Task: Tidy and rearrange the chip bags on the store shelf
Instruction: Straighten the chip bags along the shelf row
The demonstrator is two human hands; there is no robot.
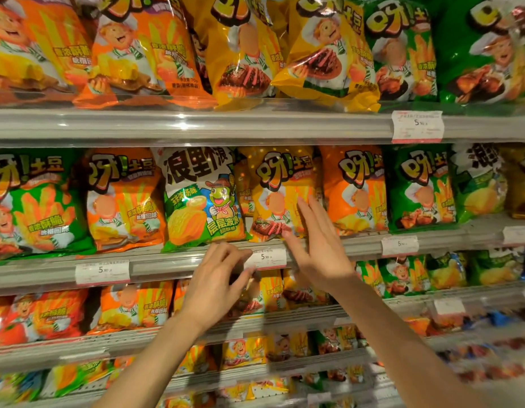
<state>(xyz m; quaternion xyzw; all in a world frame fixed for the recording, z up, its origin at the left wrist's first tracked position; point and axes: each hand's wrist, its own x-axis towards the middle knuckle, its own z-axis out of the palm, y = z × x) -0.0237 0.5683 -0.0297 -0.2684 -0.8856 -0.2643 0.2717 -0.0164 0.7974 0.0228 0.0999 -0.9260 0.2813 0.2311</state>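
Note:
Chip bags stand in a row on the middle shelf [173,260]. A yellow bag [273,187] with a steak picture stands at its centre, between a white and green bag [201,195] and an orange bag [355,187]. My right hand [317,245] is raised in front of the yellow bag's right half, fingers straight, fingertips at or just short of the bag. My left hand [214,284] hovers lower, in front of the shelf's rail, with loosely curled fingers that hold nothing.
Price tags [265,257] clip to the shelf rails. Larger orange, yellow and green bags [243,48] fill the shelf above. Below hang more shelves with small bags [131,307], some tilted. A green bag [420,187] stands to the right of the orange one.

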